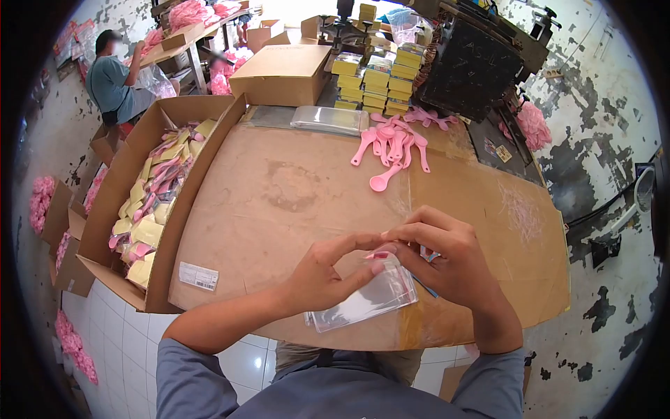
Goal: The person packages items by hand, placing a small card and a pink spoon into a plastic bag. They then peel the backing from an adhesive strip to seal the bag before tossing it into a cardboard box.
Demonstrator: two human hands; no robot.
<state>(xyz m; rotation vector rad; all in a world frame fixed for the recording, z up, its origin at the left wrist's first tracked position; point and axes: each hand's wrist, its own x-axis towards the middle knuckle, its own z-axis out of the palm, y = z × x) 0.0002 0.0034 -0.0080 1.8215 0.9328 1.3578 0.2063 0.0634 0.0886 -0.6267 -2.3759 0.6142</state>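
My left hand (333, 274) reaches in from the left, its thumb and forefinger closed in a pinch on a clear film edge with a small pink-red patch (380, 255). My right hand (447, 255) meets it fingertip to fingertip, fingers curled; bits of blue show under its palm, and I cannot tell what it holds. Beneath both hands, clear plastic bags (363, 304) lie flat near the table's front edge. Farther back, a loose pile of pink plastic spoons (396, 140) rests on the cardboard-covered table (279, 230), one spoon (380, 181) lying nearest me.
On the left stands a long open carton (199, 188) filled with packed pink spoons and yellow cards. Stacked card bundles (377, 80), a closed box (280, 73) and a clear bag pack (329, 119) line the back, beside a dark machine (471, 66). A person (115, 84) sits at far left.
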